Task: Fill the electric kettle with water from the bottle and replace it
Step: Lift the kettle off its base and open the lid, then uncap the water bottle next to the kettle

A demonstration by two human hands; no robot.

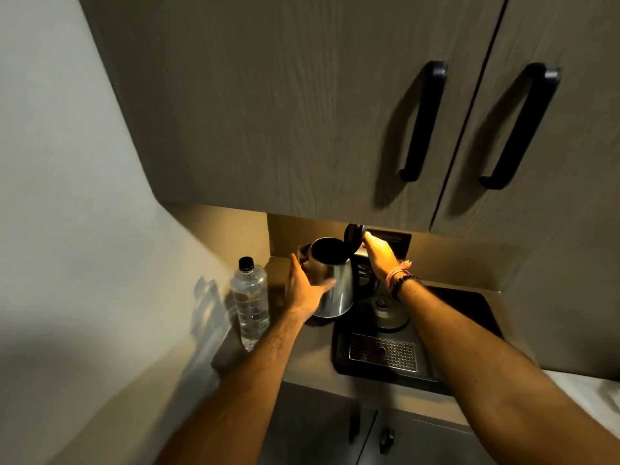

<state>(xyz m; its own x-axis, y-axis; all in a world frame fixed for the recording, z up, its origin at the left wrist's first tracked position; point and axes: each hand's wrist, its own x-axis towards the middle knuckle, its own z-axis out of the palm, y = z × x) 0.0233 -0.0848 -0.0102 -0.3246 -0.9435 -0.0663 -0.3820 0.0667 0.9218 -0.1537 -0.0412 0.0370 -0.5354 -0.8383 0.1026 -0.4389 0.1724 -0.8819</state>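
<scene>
A stainless-steel electric kettle (332, 283), tapered and brushed to a dull shine, stands on the countertop (308, 360) at the left edge of a black tray (339, 357), its round mouth dark and uncovered. Its black lid (354, 242) is hinged upright at the back. The left hand (303, 292) lies flat against the kettle's left wall, fingers spread, thumb across the metal. The right hand (379, 253) reaches over the black handle side, its fingertips on the raised lid; beaded and braided bracelets (399, 280) ring that wrist. Left of the kettle, just apart from it, stands a clear ribbed plastic water bottle (250, 303) with its black screw cap (246, 264) on. On the tray sit a round kettle base (385, 312) and a perforated metal drip grate (382, 352). Above hang wood-grain cabinet doors (302, 112) with black bar handles (424, 120).
</scene>
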